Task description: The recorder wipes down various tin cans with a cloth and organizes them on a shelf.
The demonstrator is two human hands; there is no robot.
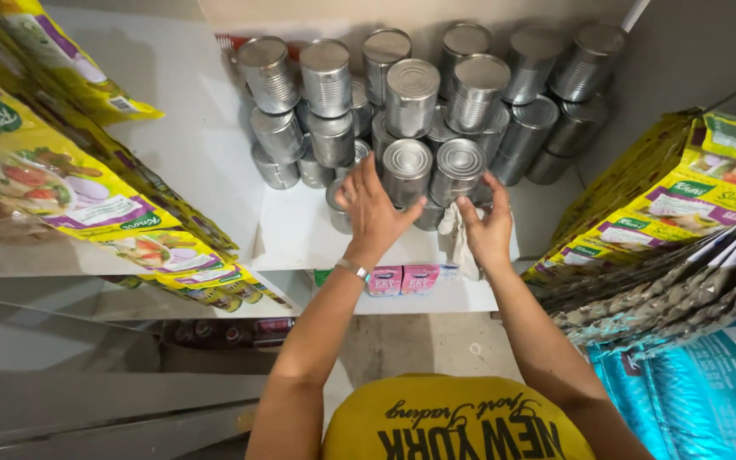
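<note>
Stacks of unlabelled silver tin cans (412,95) fill the back of a white shelf (300,230). My left hand (372,211) spreads its fingers over the front cans, touching one silver can (405,169) at the stack's lower front. My right hand (487,226) reaches up beside a neighbouring front can (458,167), fingers curled at its right side, with a pale cloth (462,243) bunched under the palm. A bracelet sits on my left wrist. My yellow shirt shows at the bottom.
Yellow sachet strips (70,196) hang at the left and more yellow packets (692,204) at the right. Silver foil strips and a blue bag (709,392) crowd the lower right. Pink price tags (402,279) mark the shelf edge. A lower shelf holds dark bottles.
</note>
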